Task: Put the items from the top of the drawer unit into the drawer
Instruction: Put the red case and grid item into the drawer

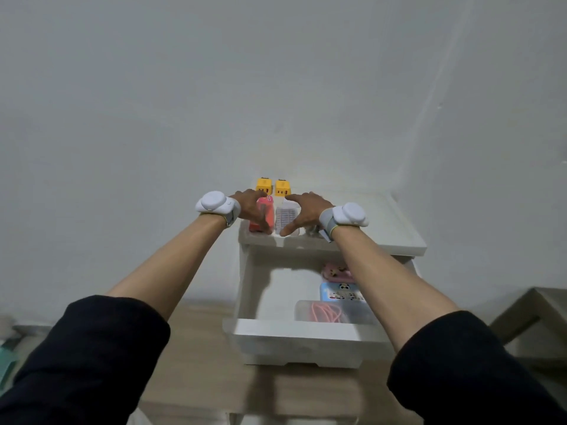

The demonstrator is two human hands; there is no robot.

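While no writing is legible, left hand (250, 207) grips pink box (261, 216), right hand (306, 210) white box (287, 216).

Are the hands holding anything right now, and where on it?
Left hand wraps the pink box by its sides; right hand wraps the white box likewise. Both boxes stand on the drawer unit top; unlifted.

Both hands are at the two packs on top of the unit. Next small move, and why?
Probably close each hand on its pack and lift. The left hand curls around the pink pack and the right hand around the white pack, fingers not clearly clamped. The drawer below is open with bare floor on its left. Two yellow blocks remain behind.
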